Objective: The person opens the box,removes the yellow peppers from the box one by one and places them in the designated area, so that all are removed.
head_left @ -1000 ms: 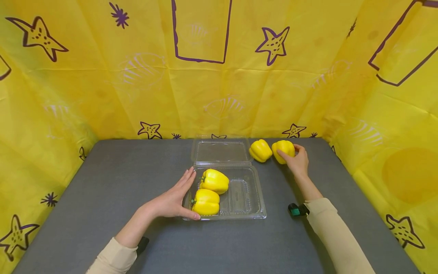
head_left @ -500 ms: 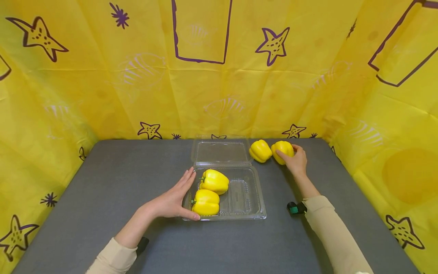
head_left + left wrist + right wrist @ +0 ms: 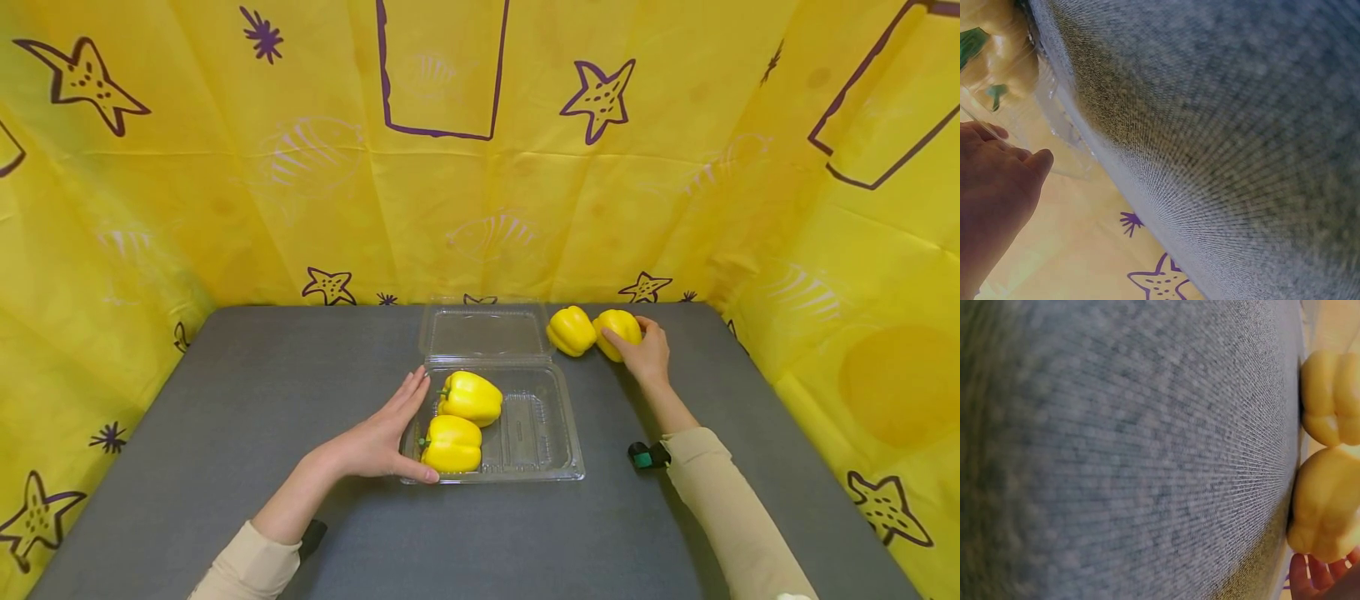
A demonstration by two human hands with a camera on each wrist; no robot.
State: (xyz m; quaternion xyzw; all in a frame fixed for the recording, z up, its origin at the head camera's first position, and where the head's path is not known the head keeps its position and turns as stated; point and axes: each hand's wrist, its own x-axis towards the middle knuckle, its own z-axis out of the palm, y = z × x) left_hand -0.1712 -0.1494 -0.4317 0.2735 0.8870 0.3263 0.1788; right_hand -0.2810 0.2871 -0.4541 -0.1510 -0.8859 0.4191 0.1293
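Observation:
In the head view a clear plastic clamshell box [image 3: 542, 429] lies with its lid [image 3: 487, 331] folded back. Two yellow bell peppers sit in its left half, the rear pepper [image 3: 472, 398] and the front pepper [image 3: 452, 444], stems to the left. My left hand [image 3: 378, 435] rests along the box's left side, fingers stretched and thumb at the front corner. Beyond the box on the right, my right hand [image 3: 651, 354] holds a yellow bell pepper [image 3: 618, 333] between thumb and fingers. Right beside it lies another yellow bell pepper [image 3: 572, 331], near the lid's right edge.
A grey cloth-covered table [image 3: 360, 542] spreads under everything. Yellow fabric [image 3: 450, 192] printed with starfish and fish surrounds its back and sides. Both forearms wear beige sleeves [image 3: 738, 508], with dark wrist cameras [image 3: 648, 456] below the wrists.
My right hand and its pepper have shifted slightly left, up close to the neighbouring pepper. The left hand and the box have stayed in place.

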